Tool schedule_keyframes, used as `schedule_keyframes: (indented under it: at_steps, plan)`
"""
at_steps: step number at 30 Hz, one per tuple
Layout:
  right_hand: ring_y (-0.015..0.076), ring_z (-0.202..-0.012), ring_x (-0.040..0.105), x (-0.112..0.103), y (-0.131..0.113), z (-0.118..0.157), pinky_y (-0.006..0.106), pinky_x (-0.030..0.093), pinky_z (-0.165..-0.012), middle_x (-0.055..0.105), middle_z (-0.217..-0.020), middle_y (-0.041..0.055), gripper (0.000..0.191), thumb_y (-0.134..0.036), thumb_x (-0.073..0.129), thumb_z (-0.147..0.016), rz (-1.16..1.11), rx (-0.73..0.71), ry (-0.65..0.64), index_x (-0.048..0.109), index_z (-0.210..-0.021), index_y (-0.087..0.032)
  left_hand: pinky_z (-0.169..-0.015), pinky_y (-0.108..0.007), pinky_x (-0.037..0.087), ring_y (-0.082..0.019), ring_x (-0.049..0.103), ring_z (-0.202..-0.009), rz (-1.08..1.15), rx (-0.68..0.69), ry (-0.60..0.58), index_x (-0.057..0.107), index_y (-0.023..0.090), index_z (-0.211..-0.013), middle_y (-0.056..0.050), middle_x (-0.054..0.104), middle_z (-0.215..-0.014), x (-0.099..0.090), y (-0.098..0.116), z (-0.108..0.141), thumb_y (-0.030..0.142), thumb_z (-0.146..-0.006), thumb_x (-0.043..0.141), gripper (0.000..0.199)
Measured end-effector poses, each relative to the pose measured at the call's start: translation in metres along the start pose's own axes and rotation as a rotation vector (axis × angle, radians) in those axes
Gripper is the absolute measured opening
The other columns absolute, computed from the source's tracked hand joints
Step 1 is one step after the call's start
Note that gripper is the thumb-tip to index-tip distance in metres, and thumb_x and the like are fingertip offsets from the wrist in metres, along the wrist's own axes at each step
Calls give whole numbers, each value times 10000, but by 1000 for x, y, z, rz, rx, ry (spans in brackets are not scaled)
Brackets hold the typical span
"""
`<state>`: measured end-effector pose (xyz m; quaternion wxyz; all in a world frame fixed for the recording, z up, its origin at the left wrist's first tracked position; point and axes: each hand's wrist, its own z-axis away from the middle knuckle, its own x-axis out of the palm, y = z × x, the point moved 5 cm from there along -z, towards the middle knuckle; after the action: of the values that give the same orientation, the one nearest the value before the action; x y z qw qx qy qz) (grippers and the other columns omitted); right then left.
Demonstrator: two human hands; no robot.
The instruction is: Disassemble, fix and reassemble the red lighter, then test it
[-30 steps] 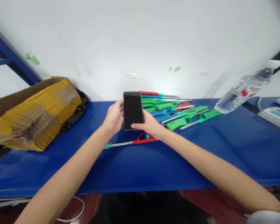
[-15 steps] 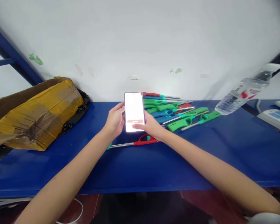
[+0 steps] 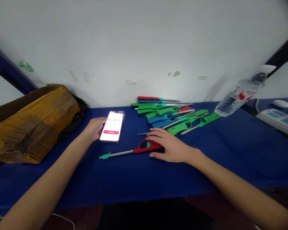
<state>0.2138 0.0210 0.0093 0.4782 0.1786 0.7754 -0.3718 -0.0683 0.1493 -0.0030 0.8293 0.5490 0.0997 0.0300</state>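
My left hand (image 3: 96, 128) grips the left edge of a phone (image 3: 110, 140) with a lit white screen, showing running digits and a red button. The phone is low over the blue table or resting on it; I cannot tell which. My right hand (image 3: 170, 145) reaches over the handle end of a red gas lighter (image 3: 138, 150), fingers apart, thumb on the near side. This long-necked lighter lies on the table, its metal tube and green tip pointing left. Part of its handle is hidden under the hand. Beyond it lies a pile of green, blue and red lighters (image 3: 180, 127).
A taped cardboard piece (image 3: 36, 124) with black plastic behind it takes up the left side. A clear water bottle (image 3: 238, 97) leans at the right, near a white power strip (image 3: 278, 118) and a white mouse (image 3: 281, 103). A white wall (image 3: 144, 44) closes the back.
The phone has moved left and lower, now in my left hand alone. My right hand has let go of it and come down over the red lighter's handle. The screen now shows a timer.
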Motion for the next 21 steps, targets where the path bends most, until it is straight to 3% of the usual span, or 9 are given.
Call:
schedule_keyframes:
  at_steps: [5,7,9,12,15,19,21]
  plan:
    - [341,-1422,384,0,6,-1,534,426,-1118,573,-1399,132,510,-507,651,-866,61,-19,-10,644,-1275,-202,-628,-358,560,-301,718,-833,-196,58,21,696,159,-962,-142,739,-931,-25,7,0,257,-765,688,220]
    - [338,-1427,375,0,9,-1,527,435,-1110,566,-1401,131,426,-467,627,-889,83,-10,-3,675,-1221,-204,-753,-384,563,-323,697,-974,-426,181,54,679,157,-1107,-156,724,-1065,-35,15,2,373,-783,695,389]
    - [343,-1421,381,0,11,0,525,438,-1106,570,-1385,146,378,-425,630,-886,110,-3,19,693,-1170,-184,-897,-456,519,-379,644,-1099,-755,326,132,569,130,-1327,-192,696,-1152,-40,22,7,532,-779,682,689]
    - [356,-1408,396,0,12,1,535,440,-1100,580,-1359,171,351,-387,646,-863,164,-9,70,695,-1122,-156,-963,-545,454,-458,572,-1183,-1054,396,141,291,91,-1531,-257,623,-1267,-32,21,18,730,-761,588,1043]
    - [368,-1400,405,1,11,0,565,430,-1095,582,-1357,184,375,-386,649,-853,201,-36,126,680,-1148,-156,-911,-608,444,-547,473,-1243,-1256,414,121,219,73,-1548,-351,501,-1358,-12,13,32,814,-714,550,1163]
    - [351,-1391,423,3,6,-6,558,429,-1097,578,-1374,167,475,-395,648,-863,175,-56,137,616,-1286,-183,-891,-594,455,-534,464,-1240,-1319,443,128,217,45,-1526,-369,485,-1338,6,9,41,760,-749,540,1104]
    - [330,-1378,443,4,4,-8,533,433,-1099,614,-1334,138,409,-382,637,-883,145,-68,129,642,-1253,-207,-865,-559,475,-515,506,-1197,-1321,436,127,254,44,-1502,-350,526,-1286,6,10,38,704,-754,568,1045]
